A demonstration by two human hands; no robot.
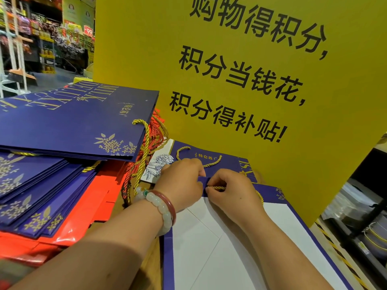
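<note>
A flat, unfolded purple paper bag (230,243) lies in front of me, white inside facing up. My left hand (182,183) pinches its folded purple top edge (202,181). Right beside it, my right hand (232,191) pinches the gold rope handle (218,187) at that same edge. The rope runs on under my right hand and out at its right side. Another purple bag (226,162) with a gold cord lies just beyond my hands.
A tall stack of flat purple gift bags (69,122) and red bags (92,206) fills the left. A yellow sign board (261,70) with black characters stands right behind. Store shelves (41,34) show at far left; a dark rack (366,216) stands at right.
</note>
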